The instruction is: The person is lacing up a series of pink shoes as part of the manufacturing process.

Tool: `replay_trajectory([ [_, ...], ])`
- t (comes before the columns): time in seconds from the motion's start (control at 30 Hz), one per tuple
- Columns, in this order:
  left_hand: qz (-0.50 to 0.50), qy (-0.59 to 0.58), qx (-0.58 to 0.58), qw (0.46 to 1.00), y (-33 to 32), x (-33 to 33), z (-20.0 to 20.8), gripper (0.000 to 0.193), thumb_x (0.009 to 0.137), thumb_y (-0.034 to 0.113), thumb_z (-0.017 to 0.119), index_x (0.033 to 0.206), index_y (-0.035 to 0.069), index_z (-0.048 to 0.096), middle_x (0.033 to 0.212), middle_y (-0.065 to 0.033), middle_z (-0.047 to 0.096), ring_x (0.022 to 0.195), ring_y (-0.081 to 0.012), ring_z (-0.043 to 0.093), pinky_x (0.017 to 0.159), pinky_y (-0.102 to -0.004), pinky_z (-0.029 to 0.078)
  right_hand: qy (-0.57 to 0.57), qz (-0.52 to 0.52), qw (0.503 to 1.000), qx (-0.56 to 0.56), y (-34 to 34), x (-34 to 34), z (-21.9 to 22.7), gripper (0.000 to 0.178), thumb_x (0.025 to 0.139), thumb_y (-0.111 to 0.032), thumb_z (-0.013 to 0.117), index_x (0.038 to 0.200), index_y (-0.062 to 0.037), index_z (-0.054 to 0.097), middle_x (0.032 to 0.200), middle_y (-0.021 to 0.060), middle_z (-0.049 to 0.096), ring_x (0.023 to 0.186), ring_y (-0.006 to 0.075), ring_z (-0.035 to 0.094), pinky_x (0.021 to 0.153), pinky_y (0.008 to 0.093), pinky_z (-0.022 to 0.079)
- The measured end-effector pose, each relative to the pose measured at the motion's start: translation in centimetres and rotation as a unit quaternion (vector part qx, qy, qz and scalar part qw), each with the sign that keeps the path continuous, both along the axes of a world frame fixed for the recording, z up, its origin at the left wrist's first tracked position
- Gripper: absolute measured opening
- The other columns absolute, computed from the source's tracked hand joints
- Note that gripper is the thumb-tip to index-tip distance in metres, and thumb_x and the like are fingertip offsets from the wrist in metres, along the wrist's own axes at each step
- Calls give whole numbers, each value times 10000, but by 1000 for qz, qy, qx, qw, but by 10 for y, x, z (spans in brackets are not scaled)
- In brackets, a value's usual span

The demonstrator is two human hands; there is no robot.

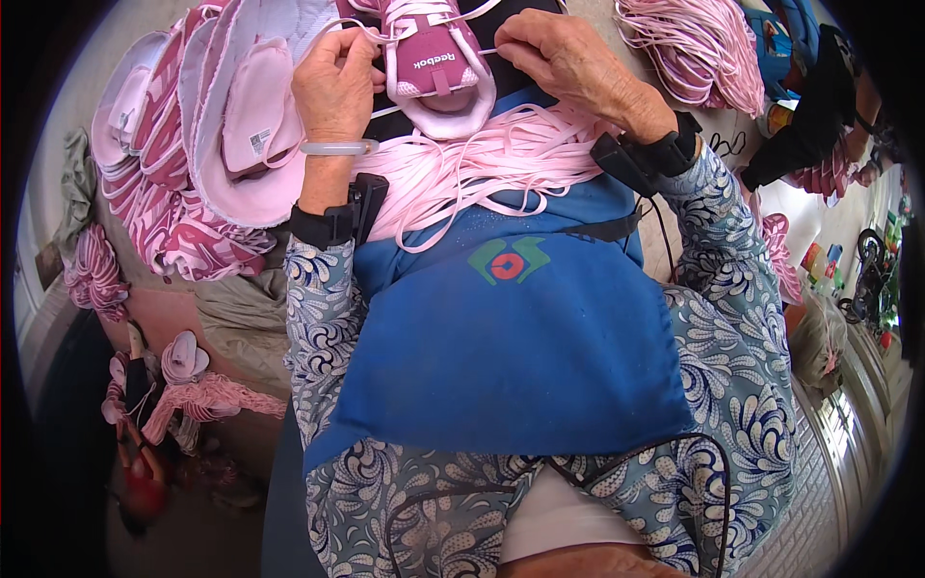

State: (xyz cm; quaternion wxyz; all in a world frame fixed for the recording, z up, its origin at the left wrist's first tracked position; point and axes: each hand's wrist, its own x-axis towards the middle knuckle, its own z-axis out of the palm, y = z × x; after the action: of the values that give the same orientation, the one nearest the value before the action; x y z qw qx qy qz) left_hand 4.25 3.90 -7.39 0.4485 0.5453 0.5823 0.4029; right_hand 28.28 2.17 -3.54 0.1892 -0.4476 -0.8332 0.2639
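Note:
A pink and maroon sneaker upper (pixel 438 72) lies in front of me at the top of the view, its heel toward me. Pale shoelace runs through its eyelets. My left hand (pixel 337 87) is beside the upper's left edge, fingers pinched on a strand of that lace. On the other side, my right hand (pixel 576 72) pinches the lace where it comes out to the right. The fingertips are small and partly hidden. Across my lap, just below the upper, a loose bundle of pale pink shoelaces (pixel 482 169) is spread over a blue apron (pixel 511 356).
Stacked pink sneaker uppers (pixel 246 125) stand close on my left. A thick hank of pink laces (pixel 689 48) lies at the upper right. Another person (pixel 145 472) works with laces at the lower left. Further right are a person's dark-sleeved arm (pixel 805 125) and a plastic bag (pixel 819 337).

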Motion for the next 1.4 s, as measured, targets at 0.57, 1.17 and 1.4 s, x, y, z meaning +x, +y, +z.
replay_trajectory([
  [0.57, -115, 389, 205, 891, -11, 3, 7, 162, 822, 100, 529, 923, -25, 547, 845, -183, 575, 787, -348, 584, 685, -405, 482, 76, -63, 995, -18, 30, -21, -14, 212, 855, -157, 492, 844, 21, 607, 771, 221, 593, 741, 366, 583, 656, 398, 455],
  [1.17, -51, 252, 226, 939, -15, 2, 4, 105, 846, 80, 536, 947, 54, 549, 772, -156, 625, 676, -336, 621, 607, -356, 501, 48, 34, 998, 24, 49, -24, 1, 203, 813, -167, 532, 751, 21, 577, 695, 220, 573, 645, 381, 569, 597, 433, 448],
  [1.4, -126, 354, 249, 893, -1, 4, 18, 186, 833, 67, 551, 1016, 102, 548, 794, -158, 633, 705, -333, 620, 607, -395, 496, 15, -117, 992, 40, 35, -33, -17, 221, 827, -209, 559, 770, 2, 586, 745, 210, 573, 686, 373, 584, 602, 426, 458],
])
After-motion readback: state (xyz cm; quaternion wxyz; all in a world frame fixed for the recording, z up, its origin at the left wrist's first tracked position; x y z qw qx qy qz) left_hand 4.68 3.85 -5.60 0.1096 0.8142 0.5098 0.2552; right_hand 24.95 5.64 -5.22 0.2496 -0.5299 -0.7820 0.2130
